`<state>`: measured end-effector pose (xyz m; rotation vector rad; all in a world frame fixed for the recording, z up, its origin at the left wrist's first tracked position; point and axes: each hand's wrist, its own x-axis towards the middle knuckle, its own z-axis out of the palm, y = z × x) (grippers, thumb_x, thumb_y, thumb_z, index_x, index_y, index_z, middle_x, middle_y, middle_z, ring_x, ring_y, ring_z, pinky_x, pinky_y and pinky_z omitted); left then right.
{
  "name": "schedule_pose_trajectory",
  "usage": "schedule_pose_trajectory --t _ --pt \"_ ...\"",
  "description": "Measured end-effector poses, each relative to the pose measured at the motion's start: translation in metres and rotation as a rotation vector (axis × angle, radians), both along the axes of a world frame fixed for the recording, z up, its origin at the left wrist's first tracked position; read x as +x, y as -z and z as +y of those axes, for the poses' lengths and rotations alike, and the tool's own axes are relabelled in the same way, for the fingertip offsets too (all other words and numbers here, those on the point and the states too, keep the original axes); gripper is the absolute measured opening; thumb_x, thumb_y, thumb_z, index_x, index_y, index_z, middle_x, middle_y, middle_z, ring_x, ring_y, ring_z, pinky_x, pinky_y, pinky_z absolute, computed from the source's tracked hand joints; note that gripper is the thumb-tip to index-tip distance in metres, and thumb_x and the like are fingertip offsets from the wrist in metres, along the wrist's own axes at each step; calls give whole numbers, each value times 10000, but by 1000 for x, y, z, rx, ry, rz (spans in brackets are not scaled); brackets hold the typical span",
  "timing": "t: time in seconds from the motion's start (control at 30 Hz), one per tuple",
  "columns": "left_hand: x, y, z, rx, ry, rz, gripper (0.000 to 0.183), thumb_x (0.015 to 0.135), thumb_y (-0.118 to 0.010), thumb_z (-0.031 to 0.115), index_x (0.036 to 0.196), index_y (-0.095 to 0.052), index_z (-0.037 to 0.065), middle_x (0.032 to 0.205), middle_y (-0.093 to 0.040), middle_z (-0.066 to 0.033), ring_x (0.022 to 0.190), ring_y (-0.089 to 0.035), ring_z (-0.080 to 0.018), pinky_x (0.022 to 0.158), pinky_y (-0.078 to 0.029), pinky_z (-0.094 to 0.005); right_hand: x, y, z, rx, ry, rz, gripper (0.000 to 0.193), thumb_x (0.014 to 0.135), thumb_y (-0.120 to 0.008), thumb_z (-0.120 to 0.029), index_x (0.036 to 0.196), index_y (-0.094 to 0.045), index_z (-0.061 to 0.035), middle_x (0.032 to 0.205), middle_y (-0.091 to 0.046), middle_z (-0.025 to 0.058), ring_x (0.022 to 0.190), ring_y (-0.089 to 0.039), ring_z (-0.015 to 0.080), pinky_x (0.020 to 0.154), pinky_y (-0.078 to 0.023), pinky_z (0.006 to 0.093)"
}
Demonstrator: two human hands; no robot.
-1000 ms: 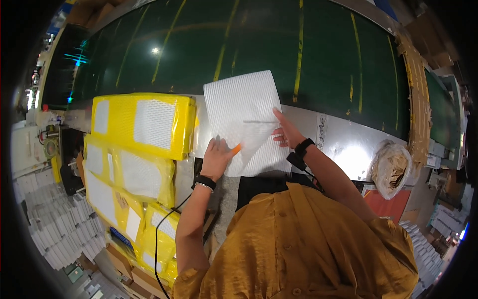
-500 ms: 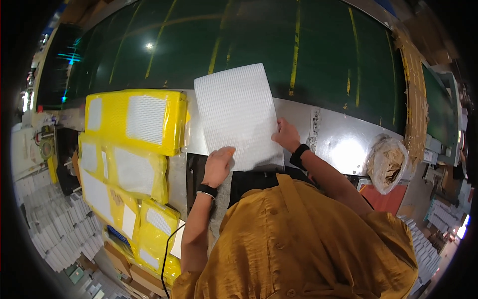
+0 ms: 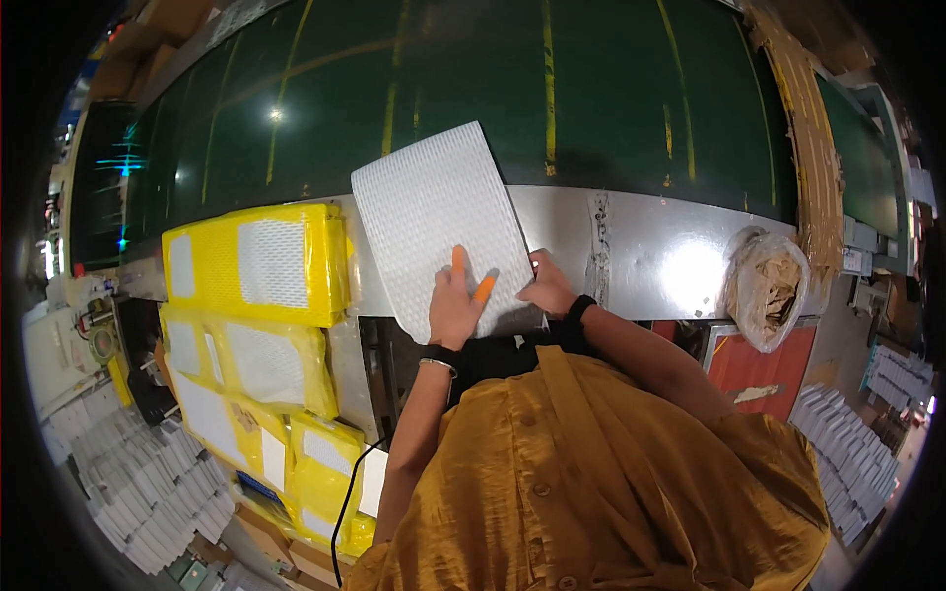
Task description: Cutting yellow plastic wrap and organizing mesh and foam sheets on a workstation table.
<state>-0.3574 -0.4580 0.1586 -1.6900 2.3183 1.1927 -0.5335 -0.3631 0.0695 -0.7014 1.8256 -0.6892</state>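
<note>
A white sheet with a quilted, textured surface lies partly on the metal table edge and partly over the green surface beyond it. My left hand rests on its lower part with the fingers stretched out and apart; two of them have orange coverings at the tips. At the sheet's lower right edge, my right hand is closed in a pinch on the border. Its fingertips are partly hidden, and so is the sheet's near edge, close to my body.
Several yellow-wrapped packages with white panels are piled on the left. A clear plastic bag with brown contents sits at the right end of the metal ledge. Beyond runs a green conveyor-like surface with yellow stripes. A black cable hangs at lower left.
My left hand has moved up onto the sheet, and its fingers have spread. My right hand stays at the right edge. The whole view has shifted slightly.
</note>
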Motion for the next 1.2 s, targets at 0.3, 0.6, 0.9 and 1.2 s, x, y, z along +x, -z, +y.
schedule_pose_trajectory --t 0.3,0.6,0.9,1.2 --pt "40 11 30 -142 67 245 768 900 -711 307 1500 -335 9 1322 -527 -273 1179 -514 -433 988 -445 -481 -5 -4 -7 -42 -266 73 542 594 -833 -297 994 -621 0 931 -622 195 937 -611 343 813 -495 423" --pt "83 33 80 -285 -202 255 481 879 -725 170 1292 -550 -6 1297 -562 -230 1212 -521 -383 1027 -425 -403 23 -76 -80 -639 -793 722 708 652 -840 -151 1311 -583 -153 1446 -437 124 1357 -373 383 1103 -342 489" --pt "112 91 90 716 -1540 1296 906 827 -806 365 1478 -210 160 1451 -433 -74 1299 -457 -260 1025 -351 -451 68 -52 -97 -372 -1090 609 692 671 -791 -128 1319 -579 -242 1517 -315 153 1429 -210 473 1183 -149 603" --pt "93 134 94 870 -1744 1489 936 895 -343 797 1560 -242 147 1594 -310 -88 1456 -288 -311 1183 -219 -504 87 -68 -92 -201 -1210 792 671 706 -647 4 1312 -586 -275 1498 -312 175 1407 -219 514 1047 -273 753"
